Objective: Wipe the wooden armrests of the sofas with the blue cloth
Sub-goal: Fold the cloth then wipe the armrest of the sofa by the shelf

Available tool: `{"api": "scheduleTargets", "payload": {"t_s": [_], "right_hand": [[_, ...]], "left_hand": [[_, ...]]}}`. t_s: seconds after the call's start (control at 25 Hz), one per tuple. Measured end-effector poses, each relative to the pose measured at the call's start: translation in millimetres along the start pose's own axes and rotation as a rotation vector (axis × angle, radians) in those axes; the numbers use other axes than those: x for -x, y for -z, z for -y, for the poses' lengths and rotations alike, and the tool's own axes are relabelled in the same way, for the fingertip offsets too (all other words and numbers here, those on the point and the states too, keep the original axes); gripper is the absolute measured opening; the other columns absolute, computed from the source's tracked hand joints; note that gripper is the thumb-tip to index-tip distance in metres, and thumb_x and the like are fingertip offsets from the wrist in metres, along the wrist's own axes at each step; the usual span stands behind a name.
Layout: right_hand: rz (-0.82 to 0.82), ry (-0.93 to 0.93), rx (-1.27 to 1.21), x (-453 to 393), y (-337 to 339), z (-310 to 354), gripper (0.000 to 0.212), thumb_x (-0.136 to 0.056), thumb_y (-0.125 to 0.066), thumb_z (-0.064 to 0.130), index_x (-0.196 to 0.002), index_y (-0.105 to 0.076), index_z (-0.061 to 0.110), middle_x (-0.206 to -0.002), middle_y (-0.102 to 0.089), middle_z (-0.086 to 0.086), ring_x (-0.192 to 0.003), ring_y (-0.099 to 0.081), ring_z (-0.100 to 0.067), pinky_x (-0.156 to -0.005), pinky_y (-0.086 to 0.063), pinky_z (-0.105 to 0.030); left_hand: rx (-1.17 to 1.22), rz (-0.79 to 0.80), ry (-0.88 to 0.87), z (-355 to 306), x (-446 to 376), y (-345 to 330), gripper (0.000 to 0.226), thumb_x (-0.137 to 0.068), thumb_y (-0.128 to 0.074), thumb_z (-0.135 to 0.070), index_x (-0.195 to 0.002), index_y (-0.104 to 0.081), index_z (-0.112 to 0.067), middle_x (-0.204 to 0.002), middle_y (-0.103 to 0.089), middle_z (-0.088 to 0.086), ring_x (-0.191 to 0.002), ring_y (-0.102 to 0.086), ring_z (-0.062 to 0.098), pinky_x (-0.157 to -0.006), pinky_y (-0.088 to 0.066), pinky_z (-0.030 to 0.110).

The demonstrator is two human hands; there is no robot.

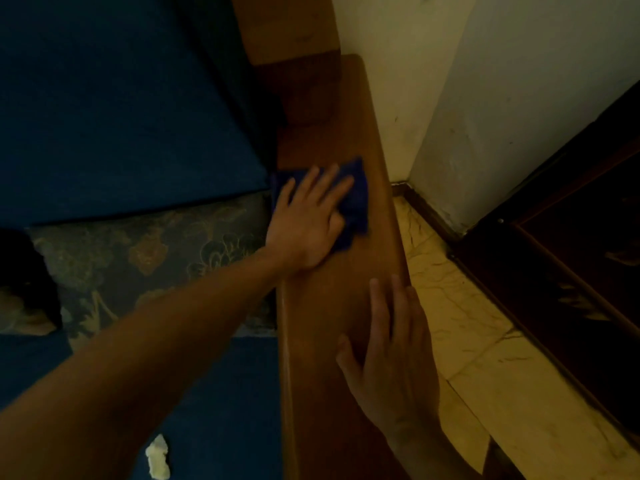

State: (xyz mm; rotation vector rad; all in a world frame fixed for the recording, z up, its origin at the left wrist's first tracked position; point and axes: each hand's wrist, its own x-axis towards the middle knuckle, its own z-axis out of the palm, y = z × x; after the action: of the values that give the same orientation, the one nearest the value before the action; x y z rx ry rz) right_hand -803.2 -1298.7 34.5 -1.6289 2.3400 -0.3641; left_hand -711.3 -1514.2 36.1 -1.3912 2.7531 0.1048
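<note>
left hand (308, 220) flat on the blue cloth (353, 202), fingers spread, pressing it midway along the wooden armrest (318, 306) — right hand (391, 362) braces nearer, fingers loosely together. best bet: even pressure, long strokes with the grain — cover both edges.

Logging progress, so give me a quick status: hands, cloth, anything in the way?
Left hand flat, pressing blue cloth on wooden armrest. Right hand open, resting on the armrest nearer the camera. Nothing blocking the armrest ahead.
</note>
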Motion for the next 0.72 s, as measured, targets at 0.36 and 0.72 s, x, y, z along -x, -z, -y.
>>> {"api": "scheduleTargets", "payload": {"t_s": [0.36,0.72], "right_hand": [[-0.057,0.026,-0.019,-22.3,-8.4,-0.8,0.078,-0.089,-0.030,0.069,-0.150,-0.028,0.021,-0.160,-0.025,-0.010,-0.147,-0.026,-0.036,-0.111,-0.035,-0.054],[0.022,-0.579,-1.275,26.5,45.8,-85.6,0.050,-0.105,-0.030,0.046,-0.153,-0.025,0.035,-0.158,-0.030,0.010,-0.139,-0.034,-0.009,-0.093,-0.032,-0.018]], "left_hand": [[-0.182,0.177,-0.038,4.0,-247.5,-49.5,0.057,-0.085,-0.022,-0.065,-0.092,-0.066,-0.029,-0.110,-0.067,0.000,-0.104,-0.059,0.028,-0.093,-0.047,0.053],[0.014,0.322,-0.520,-197.9,156.1,-3.3,0.046,-0.087,-0.032,-0.046,-0.080,-0.071,-0.023,-0.080,-0.065,-0.004,-0.084,-0.058,0.019,-0.090,-0.041,0.039]]}}
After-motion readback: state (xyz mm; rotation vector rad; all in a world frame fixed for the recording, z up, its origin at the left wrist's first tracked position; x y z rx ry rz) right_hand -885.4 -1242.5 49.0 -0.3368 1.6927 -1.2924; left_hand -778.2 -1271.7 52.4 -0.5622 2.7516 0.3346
